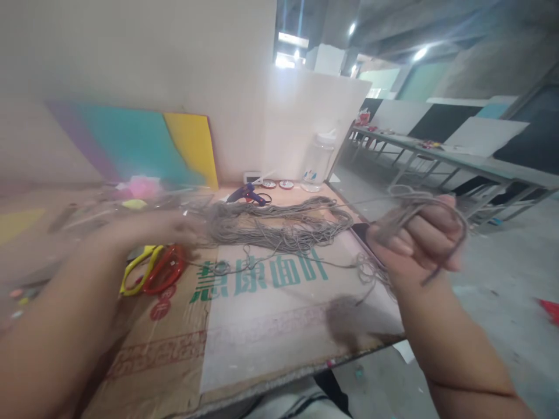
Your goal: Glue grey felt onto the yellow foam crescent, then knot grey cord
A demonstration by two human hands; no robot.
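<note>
A loose skein of grey-brown cord (279, 233) lies on the printed cardboard (257, 326). My right hand (425, 233), raised beyond the cardboard's right edge, is closed around several loops of the cord, and one strand runs back from it to the skein. At the skein's left end is my left hand (186, 227), smeared by motion, so its fingers do not show clearly. Just below that hand are scissors (163, 270) with one red and one yellow handle; their blades are hidden. A thin cord tail (369, 270) curls near the right edge.
Behind the skein lie a blue glue gun (248, 195) and small round tins (286, 184). A clear bottle (318, 163) stands at the back right. Coloured boards (144, 142) lean against the white partition (174, 58). Blurred craft pieces (140, 189) lie at left.
</note>
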